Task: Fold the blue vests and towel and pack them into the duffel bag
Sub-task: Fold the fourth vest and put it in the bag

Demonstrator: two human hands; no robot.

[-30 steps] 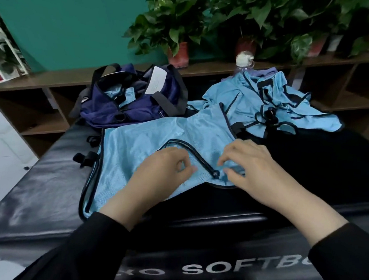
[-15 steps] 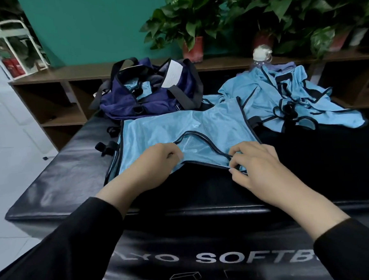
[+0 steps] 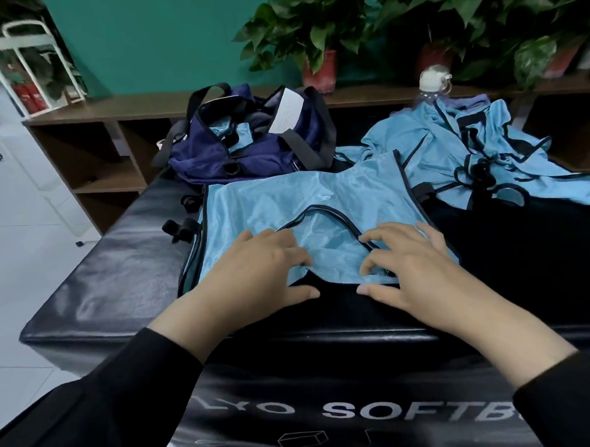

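A light blue vest (image 3: pixel 306 209) lies spread flat on a black padded box (image 3: pixel 95 278), its long axis running left to right across the near part of the top, with its black-trimmed curved neckline toward the person. The fabric is a shiny mesh edged in black binding, with black straps at its left side. The left hand (image 3: pixel 255 273) and right hand (image 3: pixel 412 261) rest palm-down on the near hem, fingers spread and only slightly bent, thumbs lying on the black surface; neither grips the cloth. Behind the vest stands a navy duffel bag (image 3: pixel 248 150), open, with blue fabric and a white tag (image 3: pixel 286 116) visible inside; the tag's writing is unreadable. A heap of blue vests (image 3: pixel 471 159) lies to the right, rear. The box front reads "LYO SOFTB", cut off at the frame edge.
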